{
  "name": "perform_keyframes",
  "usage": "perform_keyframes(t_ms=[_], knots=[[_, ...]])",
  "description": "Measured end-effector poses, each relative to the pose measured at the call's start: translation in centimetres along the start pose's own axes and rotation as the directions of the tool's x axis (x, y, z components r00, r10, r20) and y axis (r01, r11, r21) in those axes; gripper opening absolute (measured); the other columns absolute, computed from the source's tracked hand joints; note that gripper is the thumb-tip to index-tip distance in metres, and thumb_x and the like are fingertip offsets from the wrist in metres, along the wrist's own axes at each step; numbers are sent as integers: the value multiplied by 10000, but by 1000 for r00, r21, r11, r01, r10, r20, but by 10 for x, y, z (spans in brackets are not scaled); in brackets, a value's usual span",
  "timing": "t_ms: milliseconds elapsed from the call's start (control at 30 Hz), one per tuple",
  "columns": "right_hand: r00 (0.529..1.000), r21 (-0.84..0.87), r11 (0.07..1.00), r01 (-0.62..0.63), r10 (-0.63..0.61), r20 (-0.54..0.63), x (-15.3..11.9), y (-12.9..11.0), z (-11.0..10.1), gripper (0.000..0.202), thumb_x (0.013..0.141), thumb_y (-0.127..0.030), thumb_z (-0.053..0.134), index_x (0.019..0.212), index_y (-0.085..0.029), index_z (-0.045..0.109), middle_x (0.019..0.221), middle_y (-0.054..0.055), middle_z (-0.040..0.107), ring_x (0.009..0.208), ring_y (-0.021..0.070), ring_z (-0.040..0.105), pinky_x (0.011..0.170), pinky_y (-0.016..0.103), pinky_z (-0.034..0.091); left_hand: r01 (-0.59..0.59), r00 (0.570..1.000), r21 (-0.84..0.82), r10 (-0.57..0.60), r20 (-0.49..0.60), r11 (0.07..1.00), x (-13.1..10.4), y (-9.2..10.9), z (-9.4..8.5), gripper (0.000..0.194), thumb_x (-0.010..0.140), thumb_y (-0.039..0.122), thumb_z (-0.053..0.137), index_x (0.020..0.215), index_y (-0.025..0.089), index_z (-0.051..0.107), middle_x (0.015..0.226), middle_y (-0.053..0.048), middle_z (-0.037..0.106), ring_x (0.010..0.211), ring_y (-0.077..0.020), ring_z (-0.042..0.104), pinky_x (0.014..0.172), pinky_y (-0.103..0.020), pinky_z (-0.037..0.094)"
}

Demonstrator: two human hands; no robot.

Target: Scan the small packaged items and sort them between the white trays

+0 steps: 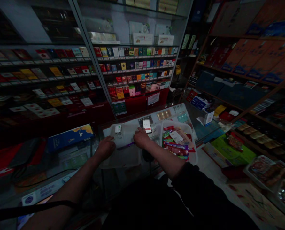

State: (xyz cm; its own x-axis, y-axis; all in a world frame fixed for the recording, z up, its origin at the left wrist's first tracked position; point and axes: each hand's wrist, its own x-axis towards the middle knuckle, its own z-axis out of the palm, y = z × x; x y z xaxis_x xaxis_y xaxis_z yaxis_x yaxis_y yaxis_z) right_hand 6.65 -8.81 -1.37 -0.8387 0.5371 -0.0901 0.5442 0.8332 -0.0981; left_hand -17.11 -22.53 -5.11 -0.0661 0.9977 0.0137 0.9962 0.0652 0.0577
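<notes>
Both arms reach forward and down, the left angling in from the lower left, the right out of a dark sleeve (192, 175). Left hand (106, 148) is at the near-left side of a tray (127, 159), right hand (142, 138) at its right edge, fingers curled; too dark to tell if either's gripping. Tray's pale, see-through, round-cornered, sitting on the counter (195, 126).

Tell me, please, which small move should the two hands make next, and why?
Perhaps the right hand should lift the thin purple item: it lies between this hand and the left hand, with one end close to the right hand. Whether that hand already grips it, I cannot tell.
</notes>
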Motion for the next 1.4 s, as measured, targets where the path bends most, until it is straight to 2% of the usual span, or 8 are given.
perform_keyframes(t_ms=[200,367,600,833,1000,1167,1267,1400], knots=[[998,60,997,-42,45,-48,-14,-10,-1,282,937,-247,608,1124,-140,790,1302,177,700,1490,405,387,1215,597,270,20,998,-86,-25,-51,996,-6,2,0,275,905,290,543,921,213,806,1415,-160,694,1345,-350,624,1131,-546,498],[985,124,989,-79,97,-146,-39,-12,-3,221,946,-259,610,1050,-181,789,1285,136,696,1492,374,367,1248,581,207,-25,989,-182,-2,-146,983,2,27,-5,243,904,329,557,883,234,780,1401,-133,704,1330,-333,631,1131,-529,497],[943,256,950,-181,241,-229,-89,9,-5,192,953,-244,612,1015,-197,787,1333,110,682,1508,358,354,1259,574,195,-89,986,-294,42,-161,952,20,90,-15,246,919,348,562,907,224,774,1431,-154,681,1346,-352,617,1156,-578,464],[877,335,876,-347,430,-215,-165,69,6,188,945,-232,651,1054,-200,801,1394,128,671,1504,364,359,1248,571,230,-144,983,-306,100,-154,941,34,162,-31,219,921,317,582,927,234,785,1446,-117,680,1393,-355,573,1176,-588,434],[751,357,811,-463,573,-327,-232,123,32,174,929,-228,668,1021,-206,815,1353,122,690,1442,354,433,1244,535,282,-223,972,-258,194,-136,940,48,210,-39,229,910,292,585,912,219,802,1439,-122,681,1375,-366,581,1167,-582,440],[699,383,763,-520,638,-323,-276,151,58,184,913,-189,653,1006,-221,809,1345,115,684,1400,320,462,1231,510,325,-319,947,-212,302,-109,924,58,254,-31,261,941,275,555,961,206,806,1447,-124,675,1442,-372,520,1191,-578,408],[697,387,765,-515,636,-330,-285,156,67,210,907,-187,652,1054,-217,799,1399,116,650,1444,323,415,1251,525,301,-360,933,-157,354,-67,920,64,282,-20,267,945,243,550,1031,222,801,1477,-112,654,1504,-377,449,1225,-610,350],[683,397,758,-517,645,-342,-285,161,74,285,894,-184,658,1158,-168,766,1491,151,579,1492,352,355,1252,539,297,-343,939,-77,341,-40,936,77,309,-5,362,914,195,579,1231,238,750,1552,-125,582,1571,-399,338,1270,-651,246]])
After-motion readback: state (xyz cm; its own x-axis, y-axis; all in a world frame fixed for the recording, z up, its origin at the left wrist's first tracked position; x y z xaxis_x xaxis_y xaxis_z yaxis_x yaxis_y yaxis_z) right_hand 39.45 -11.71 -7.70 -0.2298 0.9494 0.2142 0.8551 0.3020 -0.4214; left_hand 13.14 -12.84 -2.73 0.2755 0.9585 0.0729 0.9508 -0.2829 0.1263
